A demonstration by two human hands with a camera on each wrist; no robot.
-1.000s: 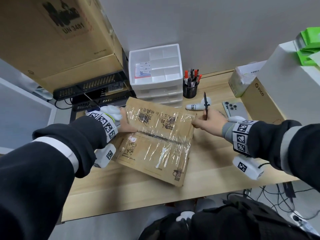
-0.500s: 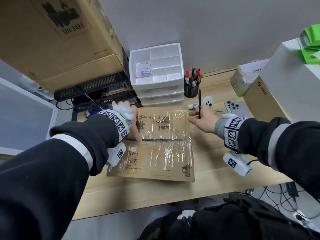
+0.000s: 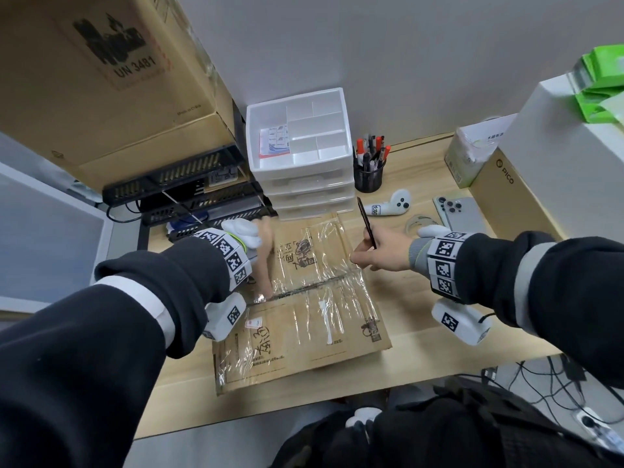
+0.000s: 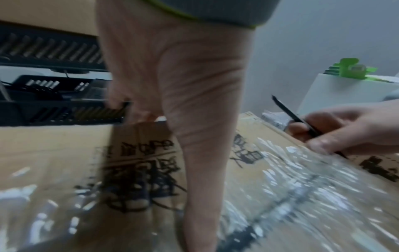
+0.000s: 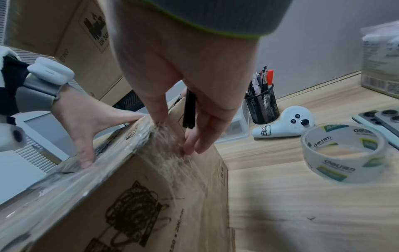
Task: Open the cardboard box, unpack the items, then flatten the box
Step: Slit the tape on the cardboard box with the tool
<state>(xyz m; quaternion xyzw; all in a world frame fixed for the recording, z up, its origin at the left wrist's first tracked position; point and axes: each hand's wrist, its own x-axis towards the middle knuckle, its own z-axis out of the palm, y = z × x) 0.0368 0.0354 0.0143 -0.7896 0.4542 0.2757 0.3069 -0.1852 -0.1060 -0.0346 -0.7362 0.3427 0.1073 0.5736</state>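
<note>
— Head view first: where does your cardboard box [image 3: 304, 319] sit?

— It stands on the wooden worktop [image 3: 422, 332] right in front of you, flaps shut, clear tape [image 3: 324, 298] wrinkled across the top and a dark seam running across its middle.

— And your left hand [image 3: 265, 255]?

— It lies flat on the box top near the left end of the seam, fingers straight and pressing down; that grip is wide, holding nothing.

— Your right hand [image 3: 381, 249]?

— Its grip is closed round a thin black blade tool [image 3: 366, 224], which sticks up past your knuckles. From the right wrist, your fingertips [image 5: 190, 145] touch the taped upper right edge of the box.

— What lies around it?

— Just right of the box, a tape roll [image 5: 343, 153], a white controller [image 3: 393, 206] and phones [image 3: 459, 212]. Behind it, white drawers [image 3: 300, 184] and a mesh pen cup [image 3: 368, 177].
</note>
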